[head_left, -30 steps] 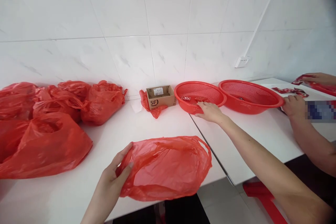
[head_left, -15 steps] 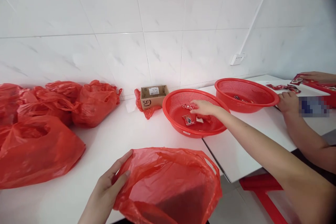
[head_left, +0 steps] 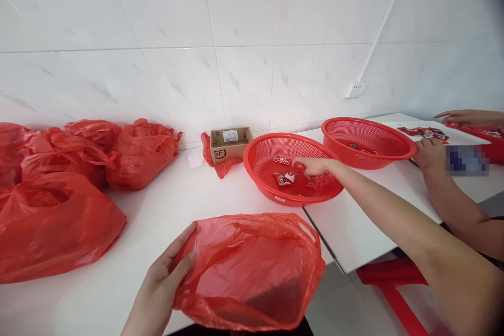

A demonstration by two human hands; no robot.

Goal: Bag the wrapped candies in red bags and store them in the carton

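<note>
My left hand (head_left: 159, 278) pinches the left rim of a thin red plastic bag (head_left: 236, 268), whose mouth gapes toward me at the table's front edge. Inside a round red plastic basket (head_left: 260, 189) is my right hand (head_left: 315, 166), its thumb and forefinger closed around a small red packet (head_left: 300, 166). Beside those fingers lie several more small wrapped packets, among them a red one with dark lettering (head_left: 282, 179) and a pale one (head_left: 290, 176). Another red packet with white marks (head_left: 281, 159) rests nearer the basket's back wall.
Several filled red bags (head_left: 59, 226) crowd the left. A cardboard box (head_left: 230, 144) stands by the tiled wall. To the right, a second red basket (head_left: 370, 160) touches another person's hand (head_left: 431, 155). Farther right a hand (head_left: 468, 116) hovers near red packets (head_left: 423, 132). A red stool (head_left: 394, 278) stands below.
My right hand has shifted slightly right and closed on a packet. The pale packet moved left against the dark-lettered one. The bag rose slightly. At far right, the person's hand released a packet.
</note>
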